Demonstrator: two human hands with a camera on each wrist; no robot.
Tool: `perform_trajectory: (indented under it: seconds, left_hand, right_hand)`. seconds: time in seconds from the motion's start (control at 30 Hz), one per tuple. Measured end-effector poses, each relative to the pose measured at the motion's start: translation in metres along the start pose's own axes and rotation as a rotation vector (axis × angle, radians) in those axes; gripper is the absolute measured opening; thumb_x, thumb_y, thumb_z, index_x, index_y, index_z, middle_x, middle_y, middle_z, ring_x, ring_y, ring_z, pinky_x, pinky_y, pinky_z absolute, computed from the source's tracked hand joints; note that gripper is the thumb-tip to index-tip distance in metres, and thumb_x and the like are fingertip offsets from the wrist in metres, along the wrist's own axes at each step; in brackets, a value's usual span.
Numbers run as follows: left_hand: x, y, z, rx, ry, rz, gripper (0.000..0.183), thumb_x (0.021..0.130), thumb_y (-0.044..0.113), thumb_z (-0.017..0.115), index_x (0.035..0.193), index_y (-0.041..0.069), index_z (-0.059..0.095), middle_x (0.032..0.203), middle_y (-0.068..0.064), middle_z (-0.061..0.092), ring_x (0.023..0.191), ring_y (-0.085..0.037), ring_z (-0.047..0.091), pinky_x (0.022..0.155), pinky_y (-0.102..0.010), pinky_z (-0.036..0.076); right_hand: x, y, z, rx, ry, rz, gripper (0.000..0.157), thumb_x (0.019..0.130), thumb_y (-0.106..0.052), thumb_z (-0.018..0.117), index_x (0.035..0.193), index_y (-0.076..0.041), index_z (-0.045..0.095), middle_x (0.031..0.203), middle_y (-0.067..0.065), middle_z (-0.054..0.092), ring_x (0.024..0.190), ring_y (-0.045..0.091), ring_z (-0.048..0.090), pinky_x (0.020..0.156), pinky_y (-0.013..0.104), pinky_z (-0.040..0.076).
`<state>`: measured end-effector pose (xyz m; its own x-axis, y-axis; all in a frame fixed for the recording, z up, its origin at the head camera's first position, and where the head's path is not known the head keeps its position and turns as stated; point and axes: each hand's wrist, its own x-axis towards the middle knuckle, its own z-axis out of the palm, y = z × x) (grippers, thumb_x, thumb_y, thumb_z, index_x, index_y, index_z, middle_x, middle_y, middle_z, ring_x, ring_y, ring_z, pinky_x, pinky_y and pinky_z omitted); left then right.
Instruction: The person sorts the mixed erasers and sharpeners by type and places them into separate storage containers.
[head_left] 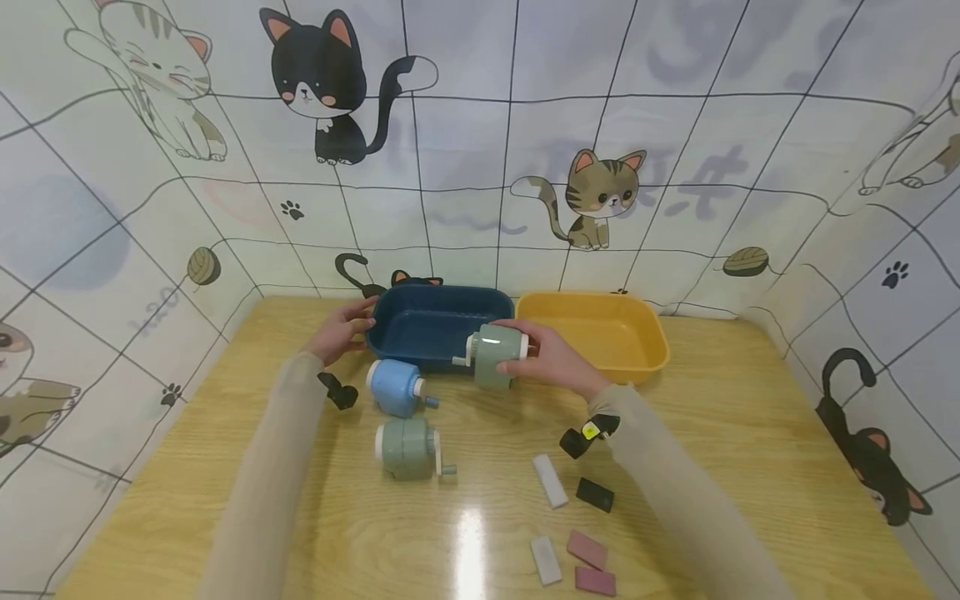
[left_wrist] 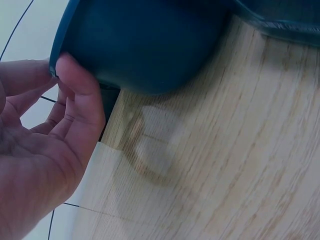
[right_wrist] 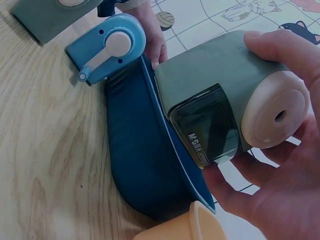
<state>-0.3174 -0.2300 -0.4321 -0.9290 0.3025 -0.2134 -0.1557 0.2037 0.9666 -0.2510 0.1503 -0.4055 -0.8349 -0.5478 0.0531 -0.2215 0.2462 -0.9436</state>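
My right hand [head_left: 551,358] grips a grey-green crank pencil sharpener [head_left: 492,354] over the right front part of a dark blue plastic bin [head_left: 431,361]. The right wrist view shows the sharpener's smoky shavings drawer [right_wrist: 205,125] and its pale round pencil-hole face [right_wrist: 275,110]. At the bin's left end, my left hand [head_left: 341,332] pinches the rim between thumb and fingers, as the left wrist view shows [left_wrist: 55,125]. In front of the bin lies a blue crank sharpener [head_left: 393,388]. Nearer to me is a second grey-green sharpener [head_left: 407,450].
A yellow bin [head_left: 630,363] stands right beside the blue one. White oblong pieces [head_left: 550,481], a black block [head_left: 595,494] and pink flat pieces [head_left: 587,550] lie at the front right. A cat-printed cloth [head_left: 465,208] walls the table's back and sides.
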Motion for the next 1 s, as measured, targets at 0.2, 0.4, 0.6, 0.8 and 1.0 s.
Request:
perform_trajectory:
  seconds: [0.2,0.4,0.6,0.8,1.0]
  left_hand:
    - [0.006,-0.011,-0.005,0.014,0.017,0.008,0.056,0.102,0.006,0.045,0.154,0.011,0.025,0.149,-0.026,0.022,0.121,-0.038,0.038,0.094,-0.050,0.040]
    - [0.013,-0.021,-0.008,0.030,0.023,0.034,0.055,0.102,0.008,0.046,0.154,0.012,0.027,0.146,-0.025,0.025,0.122,-0.037,0.038,0.096,-0.052,0.040]
    - [0.016,-0.026,-0.009,0.027,0.026,0.041,0.056,0.102,0.008,0.046,0.154,0.013,0.027,0.145,-0.025,0.025,0.122,-0.038,0.038,0.098,-0.056,0.037]
    - [0.017,-0.027,-0.008,0.026,0.037,0.033,0.056,0.101,0.007,0.046,0.153,0.014,0.028,0.145,-0.022,0.027,0.118,-0.035,0.041,0.091,-0.047,0.044]
    - [0.017,-0.028,-0.008,0.015,0.035,0.041,0.055,0.102,0.008,0.046,0.154,0.014,0.028,0.141,-0.023,0.028,0.111,-0.030,0.042,0.084,-0.041,0.046]
  right_hand:
    - [0.011,-0.003,0.002,-0.016,0.001,0.020,0.063,0.082,-0.017,0.077,0.139,-0.015,0.050,0.122,0.013,0.054,0.102,0.033,0.056,0.081,0.041,0.051]
    - [0.022,-0.011,0.003,-0.026,-0.010,0.040,0.064,0.084,-0.018,0.076,0.141,-0.014,0.047,0.124,0.015,0.053,0.104,0.034,0.056,0.082,0.041,0.051]
    - [0.039,-0.008,0.003,-0.031,0.001,0.044,0.066,0.084,-0.013,0.075,0.143,-0.012,0.045,0.127,0.017,0.052,0.106,0.033,0.054,0.083,0.041,0.051]
    - [0.052,-0.009,0.005,-0.002,0.019,0.022,0.062,0.085,-0.014,0.075,0.141,-0.011,0.048,0.122,0.017,0.055,0.102,0.032,0.056,0.082,0.039,0.051]
    - [0.067,-0.010,0.006,0.023,0.040,-0.009,0.062,0.086,-0.013,0.073,0.142,-0.006,0.047,0.122,0.017,0.056,0.101,0.031,0.057,0.081,0.037,0.051]
